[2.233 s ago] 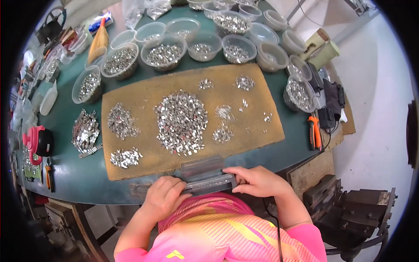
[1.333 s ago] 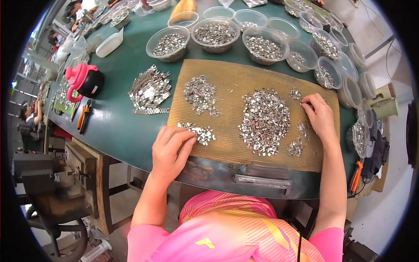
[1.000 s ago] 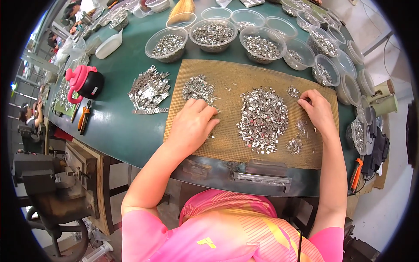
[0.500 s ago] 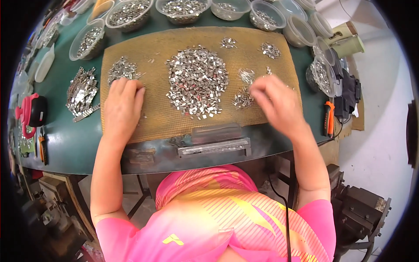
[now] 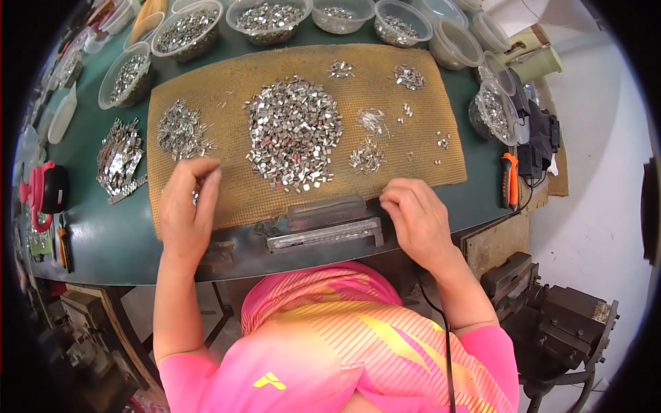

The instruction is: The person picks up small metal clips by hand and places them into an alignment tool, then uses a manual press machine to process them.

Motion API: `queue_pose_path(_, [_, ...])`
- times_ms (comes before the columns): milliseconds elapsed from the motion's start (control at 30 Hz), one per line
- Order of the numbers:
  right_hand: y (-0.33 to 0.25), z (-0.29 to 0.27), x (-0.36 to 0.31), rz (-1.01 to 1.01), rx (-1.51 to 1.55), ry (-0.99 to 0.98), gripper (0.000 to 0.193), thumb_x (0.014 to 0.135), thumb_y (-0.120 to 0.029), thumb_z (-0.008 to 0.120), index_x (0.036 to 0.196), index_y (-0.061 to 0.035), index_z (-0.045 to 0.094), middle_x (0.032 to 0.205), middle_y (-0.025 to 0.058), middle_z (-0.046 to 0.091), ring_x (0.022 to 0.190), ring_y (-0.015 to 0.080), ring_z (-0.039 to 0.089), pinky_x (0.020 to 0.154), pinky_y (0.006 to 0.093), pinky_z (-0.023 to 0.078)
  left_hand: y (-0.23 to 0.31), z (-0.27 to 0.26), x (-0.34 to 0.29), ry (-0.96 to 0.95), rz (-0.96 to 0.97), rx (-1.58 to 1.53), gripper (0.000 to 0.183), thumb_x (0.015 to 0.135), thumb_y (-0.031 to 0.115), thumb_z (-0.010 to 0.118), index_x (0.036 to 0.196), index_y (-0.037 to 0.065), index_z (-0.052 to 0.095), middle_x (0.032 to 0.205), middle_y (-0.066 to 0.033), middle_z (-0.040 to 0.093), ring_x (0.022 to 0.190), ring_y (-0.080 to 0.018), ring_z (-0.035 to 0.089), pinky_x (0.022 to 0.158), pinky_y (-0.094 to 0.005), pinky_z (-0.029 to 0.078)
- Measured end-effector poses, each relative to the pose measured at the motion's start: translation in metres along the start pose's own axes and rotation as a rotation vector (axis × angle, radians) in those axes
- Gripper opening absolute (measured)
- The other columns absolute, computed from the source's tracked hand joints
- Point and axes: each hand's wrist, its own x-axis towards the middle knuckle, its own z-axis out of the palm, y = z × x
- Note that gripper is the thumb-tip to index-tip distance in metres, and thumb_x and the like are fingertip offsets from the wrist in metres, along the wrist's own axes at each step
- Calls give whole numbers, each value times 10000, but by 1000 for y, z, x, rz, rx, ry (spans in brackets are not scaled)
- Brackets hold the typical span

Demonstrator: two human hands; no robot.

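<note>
Two bare hands stood apart at the near side of the worktop (image 5: pixel 131 237), with the slotted metal bar (image 5: pixel 325 235) between them. The bar lay right of the left hand (image 5: pixel 184 210) and left of the right hand (image 5: pixel 420 219), its long axis running left to right, the right end slightly farther away. The right hand was clearly nearer, just beside that end.

The bar looked narrow, straight and grey, with a paler strip along its length and a short lug at its right end; a dark block (image 5: pixel 327 213) lay along its far side.

The left hand, over the near left of the tan mat (image 5: pixel 227 131), had thumb and forefinger curved toward each other, with silver bits showing between; whether it gripped any could not be told. The right hand's fingers curled in toward the thumb, their contents hidden.
</note>
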Motion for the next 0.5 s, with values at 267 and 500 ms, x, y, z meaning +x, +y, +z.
queue_pose_path(267, [17, -5, 5, 51, -115, -37, 145, 866, -46, 770, 990, -56, 696, 973, 72, 675, 895, 288, 658, 750, 393, 538, 18, 9, -22, -148, -61, -211, 163, 905, -29, 729, 1059, 21, 706, 967, -115, 731, 850, -251, 712, 749, -330, 545])
queue_pose_path(500, [16, -7, 11, 53, -84, -52, 148, 868, -6, 747, 989, -39, 667, 971, 86, 679, 898, 304, 667, 761, 394, 540, 19, 20, -32, -130, -68, -315, 145, 900, 22, 786, 1019, 40, 705, 879, -77, 764, 735, -181, 741, 654, -284, 558])
